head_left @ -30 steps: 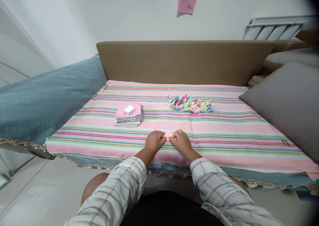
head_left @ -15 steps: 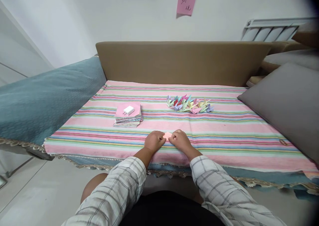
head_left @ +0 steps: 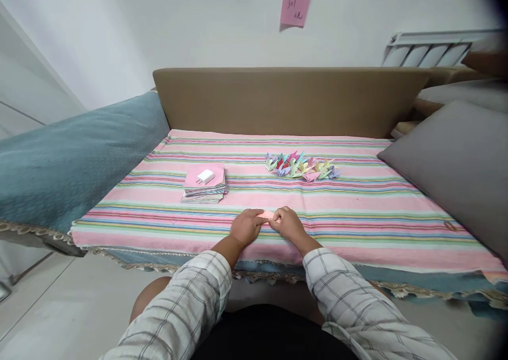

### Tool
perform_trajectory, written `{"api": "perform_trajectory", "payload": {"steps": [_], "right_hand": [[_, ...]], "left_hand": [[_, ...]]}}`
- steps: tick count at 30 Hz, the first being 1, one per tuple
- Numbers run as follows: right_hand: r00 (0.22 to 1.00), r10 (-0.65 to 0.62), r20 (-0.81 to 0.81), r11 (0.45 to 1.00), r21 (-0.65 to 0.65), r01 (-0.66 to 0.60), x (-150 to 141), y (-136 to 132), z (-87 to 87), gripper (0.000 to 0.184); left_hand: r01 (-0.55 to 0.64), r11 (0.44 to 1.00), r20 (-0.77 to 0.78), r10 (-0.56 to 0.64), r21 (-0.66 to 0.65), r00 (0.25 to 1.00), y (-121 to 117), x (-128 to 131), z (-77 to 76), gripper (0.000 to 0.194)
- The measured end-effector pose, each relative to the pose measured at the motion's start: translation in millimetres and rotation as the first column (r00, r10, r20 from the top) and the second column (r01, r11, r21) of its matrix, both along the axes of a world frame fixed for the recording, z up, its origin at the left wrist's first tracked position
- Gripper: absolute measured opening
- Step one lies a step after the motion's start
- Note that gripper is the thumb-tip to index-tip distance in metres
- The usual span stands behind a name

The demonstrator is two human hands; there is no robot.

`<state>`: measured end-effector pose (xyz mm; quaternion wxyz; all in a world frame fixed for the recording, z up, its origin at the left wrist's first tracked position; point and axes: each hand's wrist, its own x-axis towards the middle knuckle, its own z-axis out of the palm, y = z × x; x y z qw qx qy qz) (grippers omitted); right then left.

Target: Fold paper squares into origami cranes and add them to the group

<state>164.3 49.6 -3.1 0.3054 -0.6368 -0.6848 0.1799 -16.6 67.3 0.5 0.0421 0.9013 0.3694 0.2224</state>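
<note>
A small folded piece of pink paper (head_left: pixel 267 214) lies on the striped cloth between my hands, partly covered by my fingers. My left hand (head_left: pixel 246 226) holds its left side, with the fingers stretched across toward the right and the thumb along the near edge. My right hand (head_left: pixel 286 223) pinches the paper's right end with curled fingers. Beyond my hands to the right sits a cluster of folded paper cranes (head_left: pixel 301 167) in several colours. To the left is a stack of square paper (head_left: pixel 204 185), pink on top, with a white charger plug (head_left: pixel 205 177) resting on it.
A striped cloth (head_left: pixel 135 212) covers the sofa seat. The brown backrest (head_left: pixel 289 100) rises behind, a blue-covered armrest (head_left: pixel 79 153) stands left, and a grey cushion (head_left: pixel 456 169) leans at right. A pink note (head_left: pixel 296 4) is stuck to the wall.
My left fingers have gone from curled to stretched out along the paper. The paper shows as a narrower strip. My right hand keeps its pinch in nearly the same place.
</note>
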Motion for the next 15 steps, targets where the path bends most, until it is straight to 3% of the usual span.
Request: {"api": "perform_trajectory", "payload": {"steps": [6, 15], "right_hand": [[0.997, 0.058, -0.051, 0.998, -0.009, -0.058, 6, 1, 0.4, 0.004], [0.988, 0.110, -0.111, 0.994, 0.008, -0.110, 16, -4, 2.5, 0.023]], "left_hand": [[0.054, 0.998, -0.084, -0.051, 0.035, 0.995, -1, -4, -1.2, 0.033], [0.081, 0.996, -0.084, -0.077, 0.041, 0.993, -3, -5, -0.8, 0.036]]}}
